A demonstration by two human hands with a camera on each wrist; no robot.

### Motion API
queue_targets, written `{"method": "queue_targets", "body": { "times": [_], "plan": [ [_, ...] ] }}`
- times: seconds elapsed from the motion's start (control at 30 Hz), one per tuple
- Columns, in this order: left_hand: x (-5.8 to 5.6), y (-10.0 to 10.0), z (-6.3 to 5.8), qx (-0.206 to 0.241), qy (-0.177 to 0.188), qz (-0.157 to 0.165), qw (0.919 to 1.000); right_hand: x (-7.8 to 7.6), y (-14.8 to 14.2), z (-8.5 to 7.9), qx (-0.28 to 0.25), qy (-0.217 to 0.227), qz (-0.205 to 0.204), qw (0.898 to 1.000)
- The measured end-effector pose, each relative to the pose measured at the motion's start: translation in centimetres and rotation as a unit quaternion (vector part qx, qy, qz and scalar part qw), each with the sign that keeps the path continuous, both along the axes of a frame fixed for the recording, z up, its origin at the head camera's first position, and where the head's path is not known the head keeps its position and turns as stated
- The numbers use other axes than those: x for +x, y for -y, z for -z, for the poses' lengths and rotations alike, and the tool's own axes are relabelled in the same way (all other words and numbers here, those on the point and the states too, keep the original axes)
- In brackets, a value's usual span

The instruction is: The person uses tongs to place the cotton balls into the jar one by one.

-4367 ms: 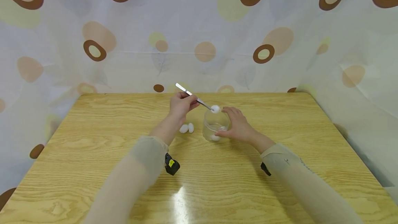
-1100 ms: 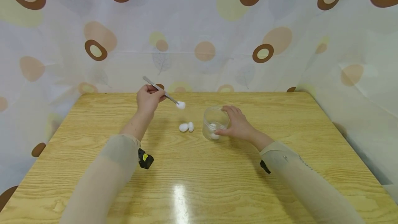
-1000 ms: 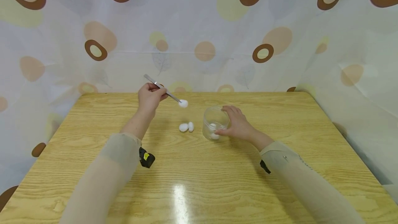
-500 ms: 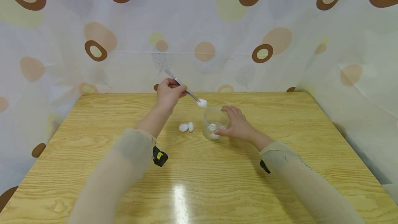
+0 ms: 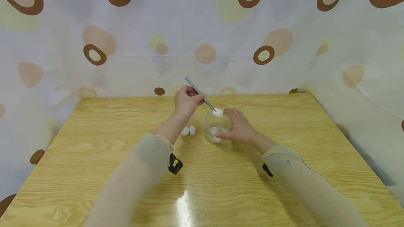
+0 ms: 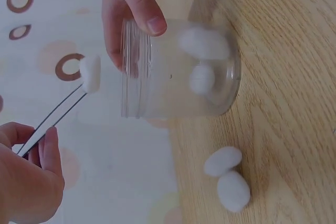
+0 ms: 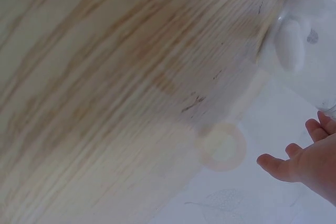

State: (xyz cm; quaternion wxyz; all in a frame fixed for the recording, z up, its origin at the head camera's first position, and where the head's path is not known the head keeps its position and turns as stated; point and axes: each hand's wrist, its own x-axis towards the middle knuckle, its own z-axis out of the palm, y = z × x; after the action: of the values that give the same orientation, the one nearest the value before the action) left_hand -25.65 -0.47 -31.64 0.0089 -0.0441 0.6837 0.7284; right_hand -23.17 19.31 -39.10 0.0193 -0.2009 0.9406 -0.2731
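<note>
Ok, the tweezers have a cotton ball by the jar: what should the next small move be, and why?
The left hand should probably lower the tweezers a little, bringing the pinched cotton ball into the clear jar. The left wrist view shows it just outside the open mouth, the right hand holds the jar, and two others lie inside.
</note>
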Motion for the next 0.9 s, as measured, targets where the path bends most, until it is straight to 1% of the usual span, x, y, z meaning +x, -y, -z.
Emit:
{"method": "queue_targets", "body": {
  "times": [0.23, 0.4, 0.67, 0.8, 0.9],
  "plan": [
    [0.1, -0.3, 0.4, -0.02, -0.01, 0.002, 0.9997, 0.1, 0.0, 0.0, 0.002, -0.006, 0.0, 1.0],
    [0.1, 0.1, 0.6, -0.035, -0.02, -0.005, 0.9992, 0.0, 0.0, 0.0, 0.003, -0.003, -0.002, 1.0],
    [-0.2, 2.7, 0.9, -0.051, -0.023, -0.025, 0.9982, 0.0, 0.1, -0.3, 0.012, 0.003, -0.001, 1.0],
    [-0.3, 4.3, 1.3, -0.059, -0.013, -0.035, 0.9975, 0.1, 0.1, -0.3, 0.012, 0.005, -0.003, 1.0],
    [-0.3, 5.5, 1.8, -0.074, -0.005, -0.043, 0.9963, 0.1, 0.2, -0.3, 0.012, 0.003, -0.005, 1.0]
  ]
}}
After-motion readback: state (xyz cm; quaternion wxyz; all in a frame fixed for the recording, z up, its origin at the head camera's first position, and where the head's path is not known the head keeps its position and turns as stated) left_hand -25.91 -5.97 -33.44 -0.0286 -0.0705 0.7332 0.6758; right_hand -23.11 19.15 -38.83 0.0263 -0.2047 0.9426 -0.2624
